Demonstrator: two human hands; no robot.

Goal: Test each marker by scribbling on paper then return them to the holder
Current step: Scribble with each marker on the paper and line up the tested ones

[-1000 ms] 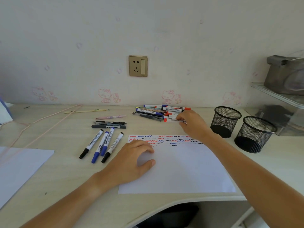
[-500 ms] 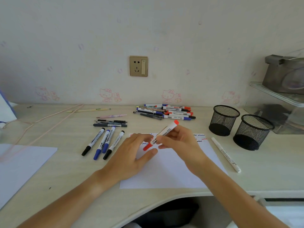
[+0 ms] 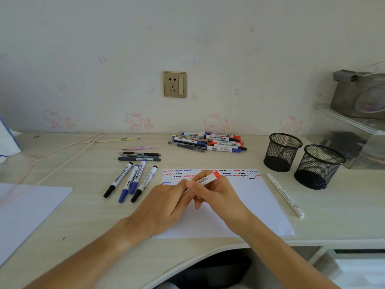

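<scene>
Red marker (image 3: 205, 181) sits pinched in both hands, right hand (image 3: 216, 195) and left hand (image 3: 166, 202). Pulling the cap hard could smear ink on fingers.

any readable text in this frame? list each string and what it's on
"MARKER": on the barrel of the red-capped marker held in both hands; the letters before it are cut off.
Print on the four markers left of the paper: too small to read.
Labels and barcodes on the marker pile by the wall: blurred.
Script on the white pen right of the paper: illegible.
Paper: only squiggles, no words.
</scene>
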